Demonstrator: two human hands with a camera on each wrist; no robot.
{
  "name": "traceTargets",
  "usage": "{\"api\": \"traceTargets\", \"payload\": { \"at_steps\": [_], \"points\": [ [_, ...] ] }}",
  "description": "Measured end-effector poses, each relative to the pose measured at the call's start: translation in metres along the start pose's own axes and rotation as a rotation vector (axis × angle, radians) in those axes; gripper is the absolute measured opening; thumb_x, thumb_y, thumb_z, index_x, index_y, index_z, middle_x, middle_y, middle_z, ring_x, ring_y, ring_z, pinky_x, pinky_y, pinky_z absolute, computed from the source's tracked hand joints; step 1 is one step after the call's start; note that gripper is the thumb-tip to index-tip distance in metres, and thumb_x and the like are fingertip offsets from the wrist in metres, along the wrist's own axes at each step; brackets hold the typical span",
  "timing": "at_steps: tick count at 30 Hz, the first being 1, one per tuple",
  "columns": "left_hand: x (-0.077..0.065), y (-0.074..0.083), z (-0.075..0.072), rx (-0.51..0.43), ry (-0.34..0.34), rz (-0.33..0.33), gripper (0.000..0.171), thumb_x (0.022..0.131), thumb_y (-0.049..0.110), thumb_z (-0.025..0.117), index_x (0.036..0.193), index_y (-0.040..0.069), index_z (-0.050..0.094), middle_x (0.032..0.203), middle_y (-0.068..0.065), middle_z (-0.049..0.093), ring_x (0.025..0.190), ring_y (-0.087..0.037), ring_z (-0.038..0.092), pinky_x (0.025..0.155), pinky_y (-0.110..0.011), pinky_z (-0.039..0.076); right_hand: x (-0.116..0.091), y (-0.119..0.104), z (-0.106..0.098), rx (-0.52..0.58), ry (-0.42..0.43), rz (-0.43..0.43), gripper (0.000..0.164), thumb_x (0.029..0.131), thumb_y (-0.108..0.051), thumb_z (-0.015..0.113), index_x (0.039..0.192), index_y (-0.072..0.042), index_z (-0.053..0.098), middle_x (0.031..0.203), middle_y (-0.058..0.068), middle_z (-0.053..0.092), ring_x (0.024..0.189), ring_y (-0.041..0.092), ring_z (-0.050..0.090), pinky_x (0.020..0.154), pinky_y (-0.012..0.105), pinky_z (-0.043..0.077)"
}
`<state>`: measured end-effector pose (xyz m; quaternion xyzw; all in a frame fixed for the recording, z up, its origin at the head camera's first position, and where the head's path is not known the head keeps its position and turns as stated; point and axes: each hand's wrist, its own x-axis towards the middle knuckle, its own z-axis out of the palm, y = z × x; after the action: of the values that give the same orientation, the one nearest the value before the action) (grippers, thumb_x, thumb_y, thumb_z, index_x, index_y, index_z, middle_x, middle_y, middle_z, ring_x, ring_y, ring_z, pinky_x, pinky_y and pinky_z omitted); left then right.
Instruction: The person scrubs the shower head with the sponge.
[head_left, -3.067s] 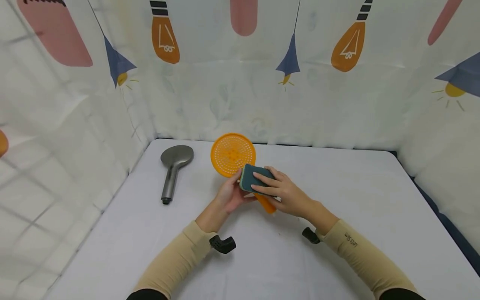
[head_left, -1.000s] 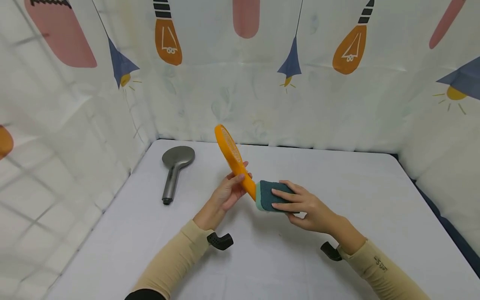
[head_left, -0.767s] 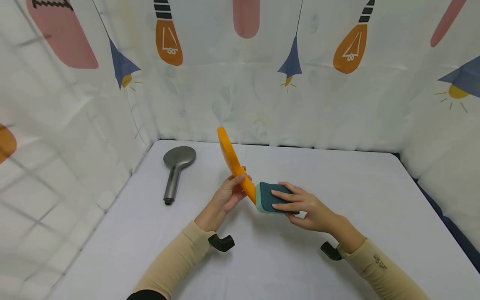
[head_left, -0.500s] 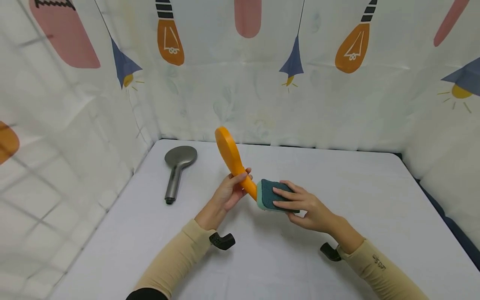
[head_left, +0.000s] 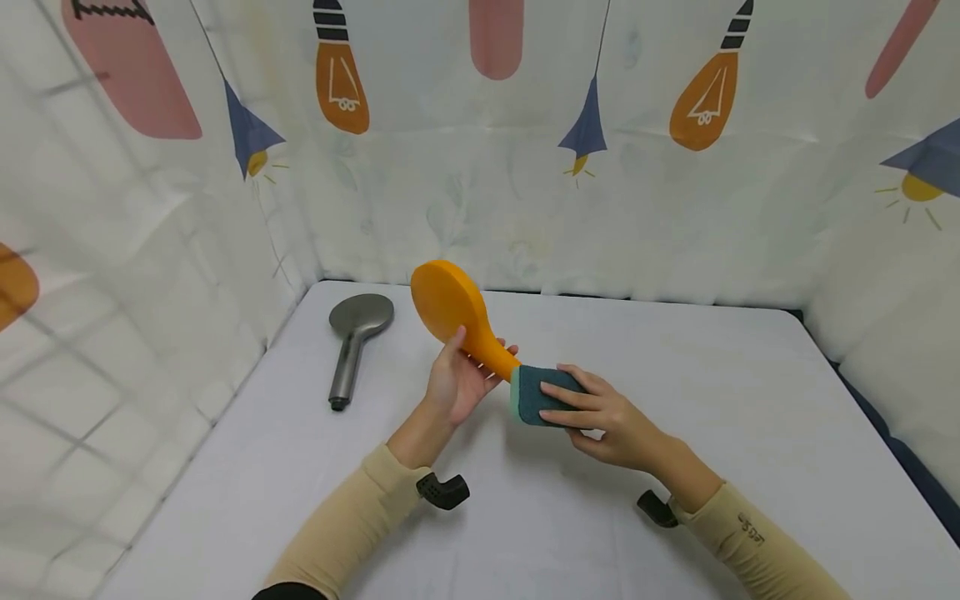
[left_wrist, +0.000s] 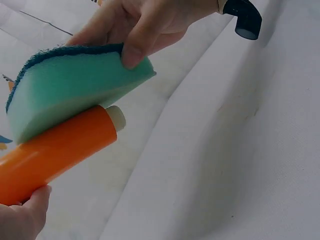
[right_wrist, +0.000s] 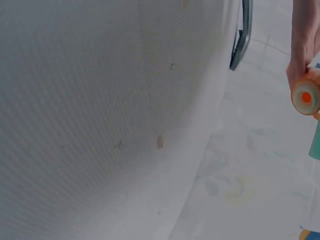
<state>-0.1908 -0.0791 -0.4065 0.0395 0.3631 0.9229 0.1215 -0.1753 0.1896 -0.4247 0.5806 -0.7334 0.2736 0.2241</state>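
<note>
My left hand [head_left: 459,385] holds an orange shower head [head_left: 447,302] by its neck, above the table. Its smooth back faces me and the perforated face is turned away. My right hand [head_left: 611,421] grips a two-layer sponge [head_left: 553,396], dark teal scouring side under the fingers. In the left wrist view the light green foam of the sponge [left_wrist: 75,85] lies against the orange handle [left_wrist: 65,145], close to its pale threaded end [left_wrist: 117,118]. The right wrist view catches only that handle end [right_wrist: 306,96] and a sliver of sponge [right_wrist: 316,142] at its right edge.
A grey metal shower head [head_left: 362,315] lies on the white-covered table [head_left: 675,375], left of my hands, handle toward me. Printed white curtains [head_left: 480,183] enclose the back and sides of the table. A black wrist mount [head_left: 444,492] sits on the left sleeve.
The orange shower head has turned in my left hand, from perforated face showing, through edge-on, to its back. My right hand has moved the sponge down and right along the handle.
</note>
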Motion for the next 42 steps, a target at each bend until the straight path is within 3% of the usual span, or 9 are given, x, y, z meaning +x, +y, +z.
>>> {"api": "traceTargets", "payload": {
  "at_steps": [6,13,17,21,25,29,34,37,42],
  "points": [
    [-0.003,-0.002,-0.001,-0.044,0.015,-0.008,0.049,0.112,0.046,0.034,0.150,0.015,0.033,0.128,-0.014,0.049,0.116,-0.031,0.064,0.097,-0.043,0.054,0.000,-0.001,-0.001,-0.021,0.008,0.015,0.036,0.097,-0.010,0.066,0.133,-0.013,0.071,0.146,0.012,0.057,0.141,0.043,0.042,0.117,0.044,0.034],
    [-0.005,-0.004,0.000,-0.028,0.052,-0.017,0.052,0.109,0.044,0.047,0.151,0.017,0.035,0.131,-0.014,0.056,0.116,-0.032,0.065,0.098,-0.052,0.051,-0.004,-0.004,-0.002,-0.081,0.007,0.026,0.036,0.107,-0.029,0.049,0.129,-0.014,0.073,0.145,0.009,0.058,0.139,0.043,0.044,0.117,0.042,0.033],
    [-0.006,-0.003,0.001,-0.011,0.074,-0.031,0.054,0.106,0.043,0.056,0.149,0.016,0.038,0.131,-0.014,0.057,0.114,-0.033,0.066,0.099,-0.057,0.049,-0.005,-0.002,-0.002,-0.087,0.039,0.011,0.036,0.108,-0.028,0.049,0.127,-0.011,0.073,0.144,0.011,0.059,0.138,0.045,0.045,0.119,0.040,0.030],
    [-0.007,-0.003,0.001,0.031,0.078,-0.046,0.046,0.108,0.038,0.053,0.145,0.013,0.040,0.125,-0.012,0.061,0.107,-0.029,0.068,0.093,-0.053,0.055,0.000,0.003,-0.002,-0.048,0.052,0.014,0.033,0.106,-0.023,0.054,0.130,-0.010,0.072,0.145,0.012,0.058,0.139,0.045,0.044,0.117,0.043,0.033],
    [-0.007,-0.004,0.000,0.084,0.070,-0.081,0.038,0.110,0.034,0.046,0.140,0.011,0.043,0.117,-0.008,0.063,0.098,-0.023,0.067,0.083,-0.042,0.060,0.011,0.006,0.000,-0.002,0.050,0.058,0.045,0.094,-0.005,0.072,0.138,-0.011,0.067,0.150,0.012,0.053,0.143,0.044,0.039,0.116,0.048,0.035],
    [-0.005,-0.006,-0.002,0.147,0.100,-0.104,0.036,0.111,0.033,0.043,0.135,0.007,0.045,0.111,-0.005,0.062,0.093,-0.020,0.064,0.080,-0.035,0.059,0.021,0.003,0.000,-0.023,0.013,0.017,0.063,0.076,0.005,0.081,0.136,-0.012,0.068,0.148,0.011,0.055,0.140,0.045,0.042,0.111,0.054,0.039],
    [-0.001,-0.008,-0.002,0.225,0.132,-0.099,0.040,0.111,0.031,0.044,0.141,0.004,0.044,0.117,-0.007,0.061,0.101,-0.024,0.065,0.092,-0.046,0.056,0.018,-0.003,-0.008,-0.040,-0.143,-0.093,0.054,0.073,0.001,0.078,0.124,-0.018,0.076,0.140,0.005,0.063,0.133,0.043,0.048,0.105,0.056,0.045],
    [0.002,-0.009,0.001,0.268,0.126,-0.083,0.042,0.111,0.028,0.046,0.145,0.003,0.042,0.123,-0.011,0.060,0.104,-0.026,0.066,0.097,-0.053,0.053,0.017,-0.003,-0.013,-0.086,-0.181,-0.112,0.053,0.070,0.000,0.081,0.119,-0.019,0.078,0.137,0.003,0.065,0.131,0.041,0.049,0.103,0.056,0.046],
    [0.005,-0.008,0.007,0.307,0.128,-0.115,0.041,0.110,0.027,0.050,0.141,-0.001,0.045,0.114,-0.009,0.062,0.092,-0.020,0.070,0.084,-0.037,0.059,0.023,0.002,-0.010,-0.188,-0.131,-0.060,0.059,0.067,-0.004,0.093,0.122,-0.017,0.077,0.138,0.006,0.064,0.132,0.044,0.049,0.103,0.058,0.046]
  ]
}}
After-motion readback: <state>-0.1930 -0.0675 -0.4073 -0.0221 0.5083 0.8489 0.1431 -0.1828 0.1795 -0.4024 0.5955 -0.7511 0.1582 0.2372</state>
